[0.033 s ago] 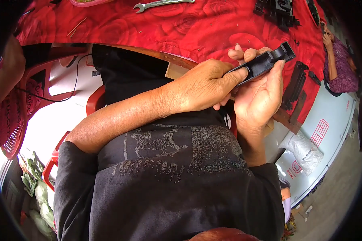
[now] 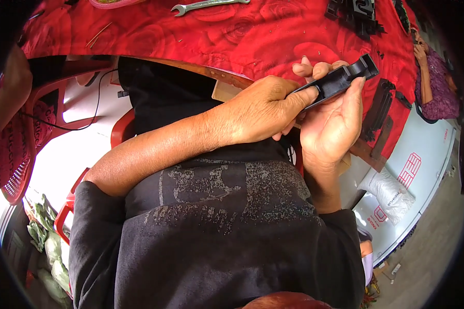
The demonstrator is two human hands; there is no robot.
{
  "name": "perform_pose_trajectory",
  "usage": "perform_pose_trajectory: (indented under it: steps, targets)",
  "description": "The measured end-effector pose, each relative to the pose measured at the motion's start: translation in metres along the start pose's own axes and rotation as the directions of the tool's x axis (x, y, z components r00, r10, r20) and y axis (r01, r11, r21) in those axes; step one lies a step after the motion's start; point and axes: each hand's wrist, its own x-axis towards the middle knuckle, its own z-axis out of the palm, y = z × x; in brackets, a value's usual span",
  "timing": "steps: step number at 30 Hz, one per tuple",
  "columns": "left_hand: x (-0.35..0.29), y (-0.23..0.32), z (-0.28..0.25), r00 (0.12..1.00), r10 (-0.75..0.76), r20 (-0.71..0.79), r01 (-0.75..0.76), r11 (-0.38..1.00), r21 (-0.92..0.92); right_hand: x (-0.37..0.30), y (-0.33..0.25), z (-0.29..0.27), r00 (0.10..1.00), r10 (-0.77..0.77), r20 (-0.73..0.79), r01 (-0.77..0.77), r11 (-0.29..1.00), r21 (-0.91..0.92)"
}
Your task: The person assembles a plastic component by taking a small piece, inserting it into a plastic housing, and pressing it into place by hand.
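Note:
A long black plastic part (image 2: pixel 337 82) with a notched, hooked far end is held between my two hands, tilted up to the right above the near edge of the table. My left hand (image 2: pixel 273 105) grips its lower end, the thumb pressed along its trough; the fingers underneath are mostly hidden. My right hand (image 2: pixel 332 126) cups it from below and the right, thumb on the near side and fingertips on the far side. The part's lower end is covered by my left hand.
A red rose-patterned cloth (image 2: pixel 206 38) covers the table. On it lie an open-ended wrench (image 2: pixel 210 6), black plastic parts (image 2: pixel 353 15) at the back right and more black strips (image 2: pixel 379 108) at the right. Red chairs (image 2: pixel 36 139) stand left. Another person (image 2: pixel 438 85) sits far right.

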Motion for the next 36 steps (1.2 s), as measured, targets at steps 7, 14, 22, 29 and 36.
perform_pose_trajectory:
  steps: [7, 14, 22, 29, 36]
  targets:
    - [0.004, -0.005, 0.005, 0.992, -0.046, -0.115, 0.041, 0.998, -0.051, 0.002, 0.003, 0.001, 0.998, -0.049, 0.03, 0.051, 0.996, -0.077]
    - [0.001, 0.002, 0.001, 0.994, -0.091, -0.063, 0.09, 0.996, -0.025, 0.001, 0.008, 0.011, 0.991, -0.102, -0.087, 0.09, 0.987, -0.136]
    - [-0.007, 0.001, 0.005, 0.994, -0.077, -0.08, 0.072, 0.995, -0.067, -0.002, 0.008, 0.02, 0.979, -0.197, -0.049, 0.178, 0.949, -0.259]
    - [-0.015, 0.006, 0.006, 0.996, -0.033, -0.082, 0.021, 0.99, -0.138, -0.005, 0.008, 0.025, 0.973, -0.23, 0.014, 0.224, 0.928, -0.298]
    - [-0.018, 0.006, 0.008, 0.994, 0.022, -0.107, -0.035, 0.992, -0.121, -0.006, 0.008, 0.026, 0.964, -0.253, 0.087, 0.267, 0.889, -0.371]
